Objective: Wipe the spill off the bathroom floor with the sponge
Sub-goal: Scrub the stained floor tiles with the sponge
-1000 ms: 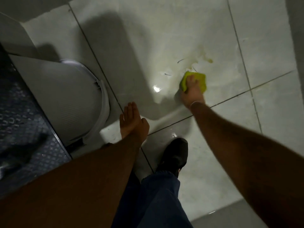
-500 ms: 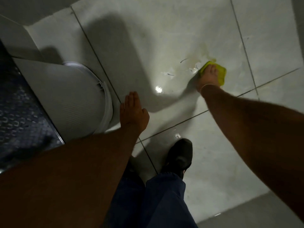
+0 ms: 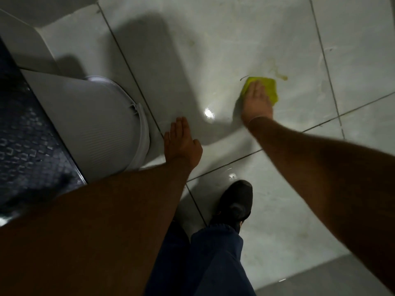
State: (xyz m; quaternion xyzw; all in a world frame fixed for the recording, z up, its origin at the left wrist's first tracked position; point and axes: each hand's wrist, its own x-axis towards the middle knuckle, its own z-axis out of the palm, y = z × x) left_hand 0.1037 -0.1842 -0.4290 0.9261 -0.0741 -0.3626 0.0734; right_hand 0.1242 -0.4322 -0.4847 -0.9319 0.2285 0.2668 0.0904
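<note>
A yellow-green sponge (image 3: 269,88) lies flat on the pale tiled floor (image 3: 213,39), pressed down under the palm and fingers of my right hand (image 3: 256,101). Just beyond the sponge, a yellowish spill stain (image 3: 279,72) streaks the tile up and to the right. A thin dark hair-like mark (image 3: 243,77) sits at the sponge's left corner. My left hand (image 3: 181,142) hovers flat over the floor near the toilet, fingers together and extended, holding nothing.
A white toilet with its lid down (image 3: 96,124) stands at the left, beside a dark patterned surface (image 3: 25,135). My black shoe (image 3: 236,201) and blue trouser leg (image 3: 205,259) are at the bottom centre. Dark grout lines cross the wet, glossy tiles.
My right hand slid the sponge right and away toward the stain, then back left, so part of the stain shows again. My left hand stayed near the toilet.
</note>
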